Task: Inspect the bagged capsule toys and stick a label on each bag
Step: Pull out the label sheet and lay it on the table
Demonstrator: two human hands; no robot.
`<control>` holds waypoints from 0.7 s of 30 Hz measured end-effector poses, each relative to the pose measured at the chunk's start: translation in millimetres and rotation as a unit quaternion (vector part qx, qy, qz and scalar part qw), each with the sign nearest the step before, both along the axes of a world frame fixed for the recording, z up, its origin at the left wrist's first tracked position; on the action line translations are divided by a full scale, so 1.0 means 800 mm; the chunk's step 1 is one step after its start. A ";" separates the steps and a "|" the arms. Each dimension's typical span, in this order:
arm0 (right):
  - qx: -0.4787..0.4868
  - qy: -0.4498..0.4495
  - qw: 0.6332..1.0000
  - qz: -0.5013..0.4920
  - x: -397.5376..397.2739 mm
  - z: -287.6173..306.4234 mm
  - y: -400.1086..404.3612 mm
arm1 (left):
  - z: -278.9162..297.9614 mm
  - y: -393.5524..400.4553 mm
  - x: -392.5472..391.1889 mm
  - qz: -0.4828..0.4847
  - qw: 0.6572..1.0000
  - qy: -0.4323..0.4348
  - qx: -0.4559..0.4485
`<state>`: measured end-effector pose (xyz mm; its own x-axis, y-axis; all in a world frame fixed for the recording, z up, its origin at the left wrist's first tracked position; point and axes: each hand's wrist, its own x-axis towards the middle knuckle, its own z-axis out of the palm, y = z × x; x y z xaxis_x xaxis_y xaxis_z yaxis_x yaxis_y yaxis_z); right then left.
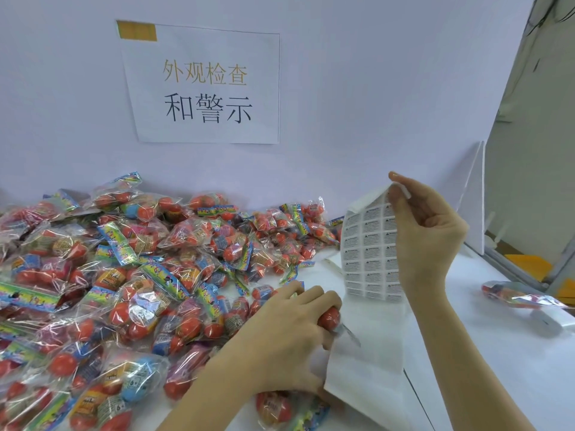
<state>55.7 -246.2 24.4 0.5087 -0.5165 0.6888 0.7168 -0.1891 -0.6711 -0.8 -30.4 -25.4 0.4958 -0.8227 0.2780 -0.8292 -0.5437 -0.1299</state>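
Hands busy — left (292, 331) grips crinkly bagged capsule (329, 317), right (426, 231) pinches curling label sheet (370, 253).

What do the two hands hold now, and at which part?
The right hand pinches the label sheet at its top edge. The left hand grips a bagged capsule toy around the red capsule.
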 end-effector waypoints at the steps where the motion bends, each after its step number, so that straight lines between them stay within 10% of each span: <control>1: 0.003 -0.001 1.000 0.002 0.000 -0.001 0.002 | 0.001 0.000 -0.002 -0.001 1.000 -0.006 0.000; 12: -0.053 -0.022 0.997 -0.042 -0.004 0.000 0.014 | -0.024 -0.031 -0.014 0.047 0.998 0.001 0.045; 17: -0.197 0.006 0.968 -0.157 -0.002 -0.010 0.012 | -0.022 -0.019 -0.006 0.062 0.981 0.014 -0.183; 21: -0.212 0.054 0.973 -0.080 0.001 -0.018 0.013 | -0.018 -0.013 0.009 0.110 0.878 -0.102 -0.454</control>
<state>56.1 -235.7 10.0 0.5268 -0.2770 0.8036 0.5847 -0.5681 -0.5791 6.7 -41.0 -39.9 0.4787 -0.1052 0.8716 -0.7003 -0.6446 0.3068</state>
